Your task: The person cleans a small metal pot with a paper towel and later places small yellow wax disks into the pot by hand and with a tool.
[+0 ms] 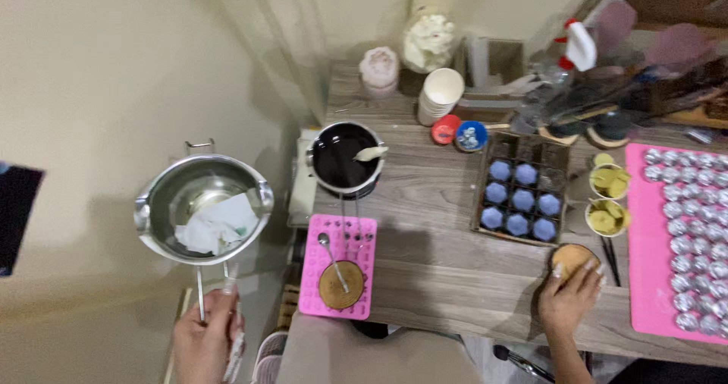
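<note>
So the left hand is wrapped tight around the thin wire handle of a shiny stainless steel melting pot with pour spouts, holding it out off the left side of the grey wood-grain bench, over the floor by the beige wall. Inside the pot sits a crumpled white paper towel (looks like it has a greenish smear on it).

The right hand is down at the near edge of the bench, fingers curled over a small round wooden disc, pressing on it from above rather than pinching it.

My take on handling: the pot looks light as it stands, but that long skinny handle puts all the weight way out front, so it'll want to tip or swivel. Gripping closer to the bowl would steady it. Steel is stiff and won't mind a bump, though the rim could be slick if there's residue.

Around it: a pink silicone mould mat with a metal spoon resting on another wooden round, a dark-lined pot just beyond it, a tray of pale blue hexagon shapes to the right, and a big pink mat of small silver cups at the far right.
</note>
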